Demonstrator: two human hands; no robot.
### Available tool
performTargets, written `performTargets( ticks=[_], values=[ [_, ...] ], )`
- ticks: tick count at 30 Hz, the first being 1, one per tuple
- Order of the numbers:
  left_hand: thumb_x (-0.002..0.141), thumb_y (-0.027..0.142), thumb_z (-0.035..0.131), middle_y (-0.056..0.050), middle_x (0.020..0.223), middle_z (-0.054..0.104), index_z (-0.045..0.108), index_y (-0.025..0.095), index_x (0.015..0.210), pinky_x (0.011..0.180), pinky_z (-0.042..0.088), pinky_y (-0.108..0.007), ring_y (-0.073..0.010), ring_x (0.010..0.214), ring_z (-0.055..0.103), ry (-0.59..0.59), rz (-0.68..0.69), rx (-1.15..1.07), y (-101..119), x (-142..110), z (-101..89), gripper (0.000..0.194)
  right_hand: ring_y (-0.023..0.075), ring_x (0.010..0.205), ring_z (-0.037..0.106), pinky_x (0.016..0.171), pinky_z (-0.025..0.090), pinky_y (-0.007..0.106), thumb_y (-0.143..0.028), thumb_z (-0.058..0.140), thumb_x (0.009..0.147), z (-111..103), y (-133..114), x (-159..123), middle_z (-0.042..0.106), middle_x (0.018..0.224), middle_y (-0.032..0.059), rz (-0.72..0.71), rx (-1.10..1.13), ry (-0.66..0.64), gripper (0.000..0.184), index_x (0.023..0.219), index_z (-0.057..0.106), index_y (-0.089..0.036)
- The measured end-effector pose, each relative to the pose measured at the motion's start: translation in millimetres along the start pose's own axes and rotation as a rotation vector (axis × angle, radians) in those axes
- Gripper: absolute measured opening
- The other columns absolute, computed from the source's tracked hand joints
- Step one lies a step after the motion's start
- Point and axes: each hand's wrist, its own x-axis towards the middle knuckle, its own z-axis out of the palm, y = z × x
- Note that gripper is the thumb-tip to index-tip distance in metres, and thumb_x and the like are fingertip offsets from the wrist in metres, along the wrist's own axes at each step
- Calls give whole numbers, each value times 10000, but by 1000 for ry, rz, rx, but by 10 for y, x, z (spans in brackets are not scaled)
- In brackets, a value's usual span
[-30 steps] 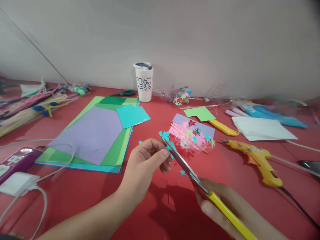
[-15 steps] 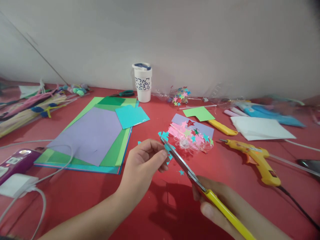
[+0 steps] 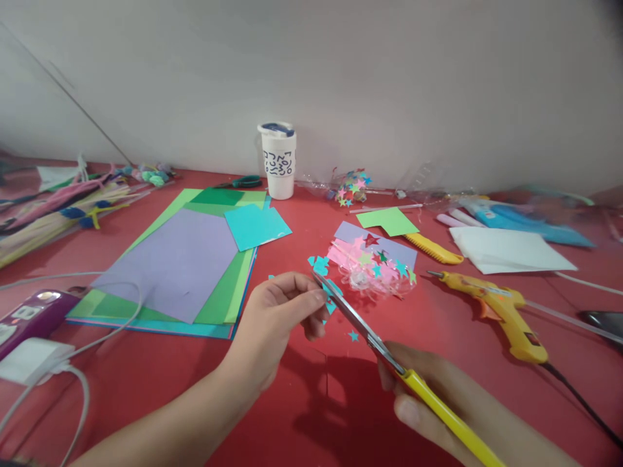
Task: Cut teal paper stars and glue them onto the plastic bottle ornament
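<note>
My right hand (image 3: 428, 383) grips a pair of scissors (image 3: 363, 324) with yellow handles, their metal blades pointing up and to the left. The blades look nearly closed, and their tips lie beside the fingers of my left hand (image 3: 287, 305). That hand is closed in a pinch of thumb and forefinger; whatever it holds is hidden or too small to make out. Behind the blades, turquoise paper scraps (image 3: 320, 264) lie on the red table (image 3: 311, 415). A small turquoise star (image 3: 353, 335) rests on the table just below the blades.
Left are stacked coloured sheets (image 3: 175, 266), a purple power strip (image 3: 36, 314) and a white cable. A white cup (image 3: 279, 162) stands at the back. Right of centre lies a plastic bag of stars (image 3: 370, 266); farther right are a yellow cutter (image 3: 433, 248) and a yellow glue gun (image 3: 491, 298).
The scissors and my right hand have shifted slightly right and down. My left hand has turned a little, its lower fingers dropping. Everything on the table stays in place.
</note>
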Motion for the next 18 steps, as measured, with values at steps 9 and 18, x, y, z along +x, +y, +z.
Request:
performTargets(
  ticks=[9, 18],
  values=[
    [688, 185, 662, 38, 513, 582, 613, 153, 607, 437, 424, -167, -63, 425, 534, 97, 81, 136, 12, -20, 8, 101, 152, 515, 430, 417, 330, 238, -747, 413, 807, 58, 13, 26, 425, 539, -20, 48, 101, -76, 540, 650, 453, -232],
    [695, 215, 682, 24, 511, 599, 601, 146, 605, 435, 413, -175, -64, 416, 523, 74, 40, 49, -11, -24, 8, 139, 117, 475, 304, 407, 245, 253, -745, 438, 794, 83, 0, 72, 293, 535, -56, 49, 119, -115, 544, 617, 359, -237]
  ],
)
